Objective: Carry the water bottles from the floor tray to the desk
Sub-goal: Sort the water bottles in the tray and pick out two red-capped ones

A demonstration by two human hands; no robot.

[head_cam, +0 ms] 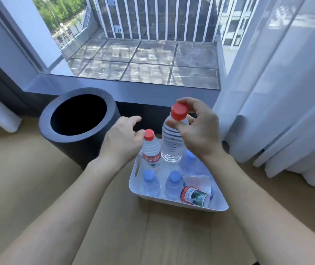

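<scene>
A white tray [172, 202] sits on the wooden floor and holds several water bottles. My right hand [198, 129] grips the neck of a tall red-capped bottle [172, 148], lifted above the tray's far side. My left hand [122, 140] is at the neck of a shorter red-capped bottle [151, 155] with a red label, thumb touching below the cap, fingers spread. Three blue-capped bottles stand in the tray, at the front left [151, 182], the front middle [173, 185] and the right [188, 163]. A labelled bottle [195, 196] lies on its side at the front right.
A dark round bin [80, 134] stands just left of the tray, close to my left hand. White curtains [279, 104] hang at the right. A floor-level window sill [126, 90] runs behind. No desk is in view.
</scene>
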